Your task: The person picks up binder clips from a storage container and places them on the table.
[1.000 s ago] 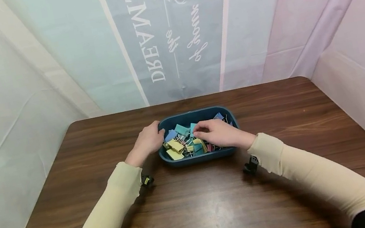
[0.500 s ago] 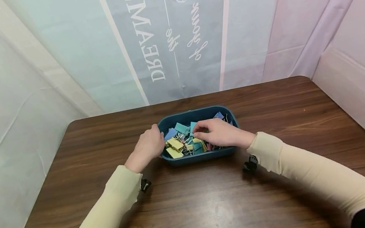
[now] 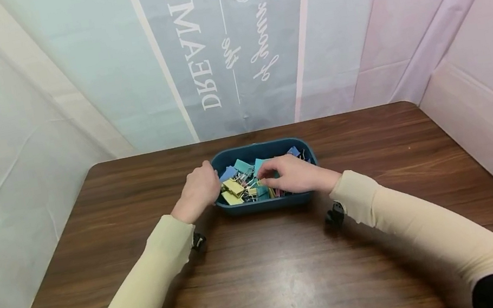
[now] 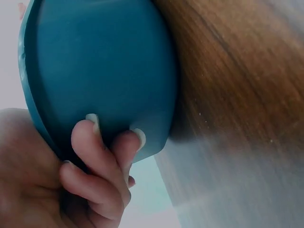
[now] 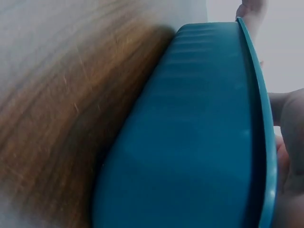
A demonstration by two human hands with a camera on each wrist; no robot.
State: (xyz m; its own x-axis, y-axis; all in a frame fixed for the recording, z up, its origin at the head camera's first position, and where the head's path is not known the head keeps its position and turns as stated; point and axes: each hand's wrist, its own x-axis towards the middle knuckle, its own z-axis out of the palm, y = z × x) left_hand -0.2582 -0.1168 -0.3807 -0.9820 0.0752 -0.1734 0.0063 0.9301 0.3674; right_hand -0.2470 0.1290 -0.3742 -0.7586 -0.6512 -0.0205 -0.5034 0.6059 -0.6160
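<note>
A dark blue-teal plastic bin (image 3: 265, 205) stands on the table, filled with binder clips in yellow (image 3: 232, 187), teal and blue. At its left end my left hand (image 3: 201, 187) holds the rim; the left wrist view shows curled fingers (image 4: 95, 152) against the outer wall. My right hand (image 3: 293, 174) reaches over the near rim into the bin, thumb and forefinger bent toward each other among the clips. Whether a clip is pinched there cannot be told. In the right wrist view the bin's wall (image 5: 190, 133) hides most of that hand.
The brown wood-grain table (image 3: 267, 271) extends toward me and to both sides of the bin. Behind its far edge hangs a pale printed cloth (image 3: 248, 109), with white cloth walls left and right. A small black camera sits on each wrist.
The bin has shifted slightly away from me, both hands going along with it. My left hand's thumb, earlier visible over the rim, is now hidden. The right hand's pose looks the same.
</note>
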